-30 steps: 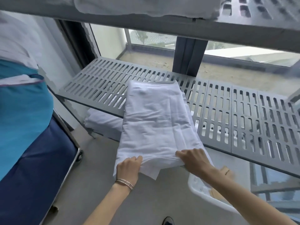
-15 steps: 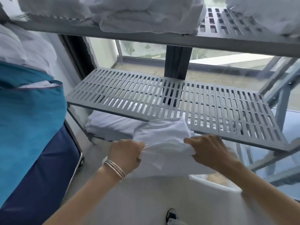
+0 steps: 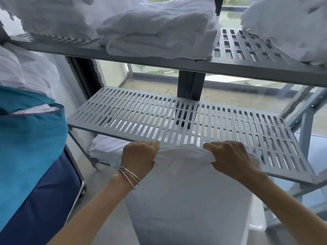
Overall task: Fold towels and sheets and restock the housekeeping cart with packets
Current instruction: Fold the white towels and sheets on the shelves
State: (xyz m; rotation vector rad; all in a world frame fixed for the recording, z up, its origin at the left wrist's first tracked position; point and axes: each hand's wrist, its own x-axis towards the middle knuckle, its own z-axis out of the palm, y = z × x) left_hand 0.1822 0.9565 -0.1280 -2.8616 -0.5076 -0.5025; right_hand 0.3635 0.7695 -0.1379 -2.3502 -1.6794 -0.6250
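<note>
Nearest you, low in the frame, your two forearms reach up from the bottom edge, and a white sheet [image 3: 187, 197] hangs between them, filling the lower centre and running off the bottom. Your left hand [image 3: 138, 159] has its fingers curled tight round the sheet's upper left corner, thin bangles [image 3: 129, 175] on the wrist; your right hand [image 3: 228, 156] is clamped the same way on the upper right corner, so the top edge is stretched between your fists — slightly bunched, just in front of the lip of the grey slotted middle shelf [image 3: 123, 114]. To the lower left stands a cart with a teal bag [image 3: 30, 138] above a navy panel [image 3: 42, 206], white linen [image 3: 26, 68] heaped on top of it. Under the middle shelf, left of centre, a stack of folded white cloth [image 3: 104, 147] lies on a lower level. The middle shelf itself is bare where it shows. Farther up, the upper shelf [image 3: 247, 55] carries a folded white bundle [image 3: 157, 30] at centre, with more white piles at the upper left and upper right — beyond them, a window and a dark upright post [image 3: 190, 87].
</note>
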